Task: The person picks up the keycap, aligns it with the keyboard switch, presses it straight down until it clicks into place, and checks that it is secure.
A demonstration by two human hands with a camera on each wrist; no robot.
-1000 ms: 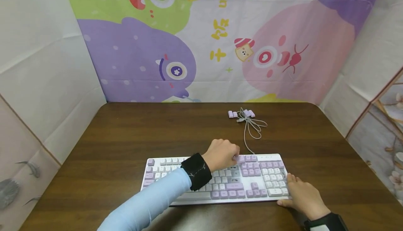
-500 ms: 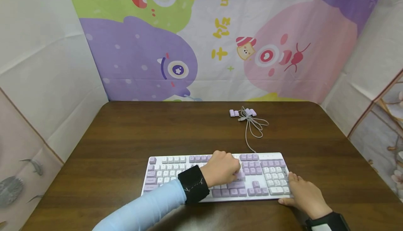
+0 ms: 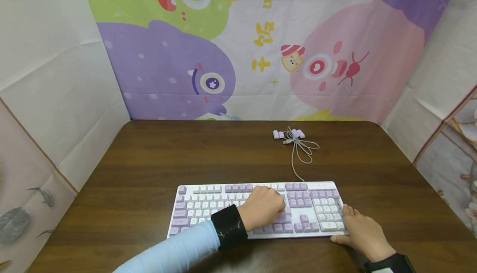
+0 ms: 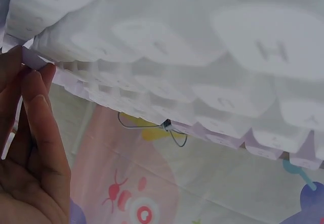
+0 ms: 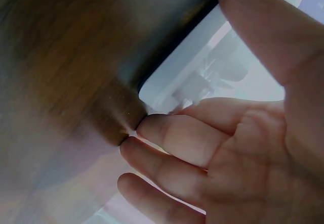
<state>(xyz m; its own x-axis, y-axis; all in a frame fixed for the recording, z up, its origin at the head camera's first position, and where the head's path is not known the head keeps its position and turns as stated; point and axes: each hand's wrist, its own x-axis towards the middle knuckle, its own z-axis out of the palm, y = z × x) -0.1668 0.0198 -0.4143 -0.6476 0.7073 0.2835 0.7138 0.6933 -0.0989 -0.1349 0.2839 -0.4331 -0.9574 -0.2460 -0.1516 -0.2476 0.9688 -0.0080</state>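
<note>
Head view: where's the keyboard (image 3: 297,211)?

"Six o'clock on the surface (image 3: 186,153); I see the right hand (image 3: 363,233), fingers nearly straight, against its three-o'clock end."

"And the left hand (image 3: 262,208)?"

"Fingertips together, pinching a lilac key (image 4: 33,58). I judge key work in hand; next wants a steady grip. Caps (image 3: 275,134) lie at one o'clock by the cable (image 3: 296,140); no container shows."

Soft, even head-view light, haze across 2 wrist views

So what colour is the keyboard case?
White; the keyboard case shows best in the head view.
</note>
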